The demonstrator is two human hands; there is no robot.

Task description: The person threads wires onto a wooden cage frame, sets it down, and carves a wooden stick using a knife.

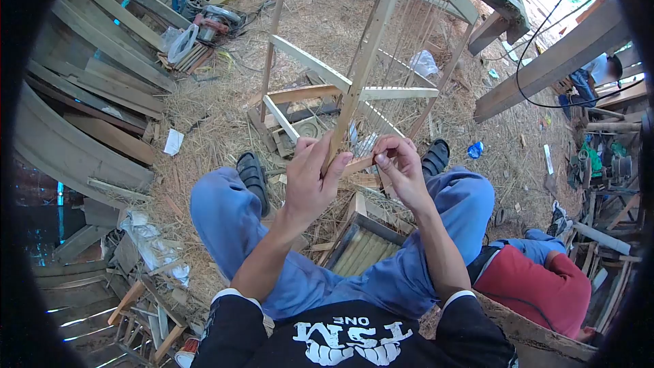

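Observation:
A light wooden frame with slim posts and crossbars stands tilted between my knees. Thin strands run across its far side. My left hand is wrapped round the near end of a wooden post, thumb along its side. Beside it my right hand has thumb and forefinger pinched together at the end of a short crosspiece. What lies inside that pinch is too small to make out. Below my hands, a wooden box-like piece with slats rests between my legs.
Straw and wood scraps cover the ground. A power tool lies at upper left near leaning boards. At lower right a person in a red shirt sits close by. A thick beam and black cable cross the right side.

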